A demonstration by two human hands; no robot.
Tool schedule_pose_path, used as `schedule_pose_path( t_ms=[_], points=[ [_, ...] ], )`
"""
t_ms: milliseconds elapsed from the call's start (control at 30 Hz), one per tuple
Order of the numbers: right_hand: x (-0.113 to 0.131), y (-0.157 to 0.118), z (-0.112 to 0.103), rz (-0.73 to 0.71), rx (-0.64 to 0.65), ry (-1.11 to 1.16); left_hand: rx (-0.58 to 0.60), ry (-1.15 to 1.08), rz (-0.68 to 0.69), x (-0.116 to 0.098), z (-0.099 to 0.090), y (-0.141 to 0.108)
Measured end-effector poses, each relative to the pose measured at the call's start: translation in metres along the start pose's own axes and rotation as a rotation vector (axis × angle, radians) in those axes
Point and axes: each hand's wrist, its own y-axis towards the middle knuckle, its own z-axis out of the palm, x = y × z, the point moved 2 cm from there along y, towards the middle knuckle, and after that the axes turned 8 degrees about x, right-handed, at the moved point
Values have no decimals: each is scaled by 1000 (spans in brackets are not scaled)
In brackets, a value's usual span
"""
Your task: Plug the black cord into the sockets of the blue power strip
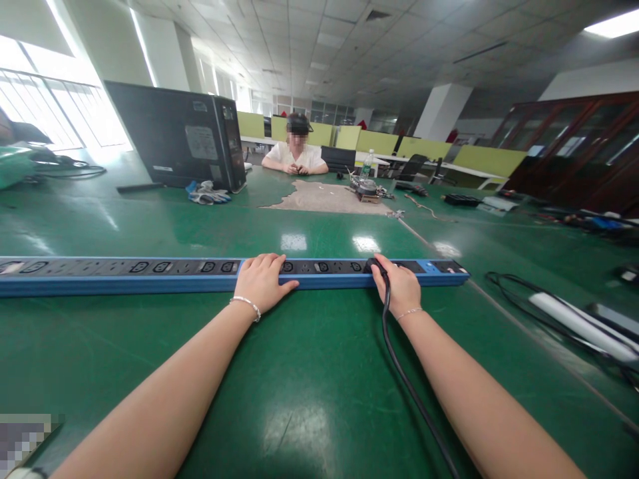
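Note:
A long blue power strip (329, 281) with black sockets lies across the green table. My left hand (262, 283) presses down on its middle, with the fingers over the top and the thumb along the front side. Near the strip's right end, my right hand (402, 286) is closed around a black plug (374, 265). The plug is at a socket; how deep it sits is hidden by my fingers. From it a black cord (399, 362) runs down toward the table's near edge.
A black computer tower (184, 136) stands at the back left, with gloves (208, 193) beside it. Across the table sits a person (295, 154). Bare board (324, 197) shows mid-table, near a bottle (368, 163). Cables and a white bar (582, 326) lie at right.

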Motion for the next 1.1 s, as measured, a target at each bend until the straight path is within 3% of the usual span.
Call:
schedule_pose_path(
  t_ms=[300, 467, 833, 1100],
  points=[
    [2, 1, -2, 4, -11, -35, 17, 4, -7, -1, 0, 0],
    [3, 0, 1, 143, 4, 36, 14, 8, -15, 0, 0, 0],
    [4, -2, 18, 235, -114, 164, 2, -1, -5, 0, 0, 0],
    [4, -3, 17, 245, -65, 112, -7, 5, -3, 0, 0, 0]
  ],
)
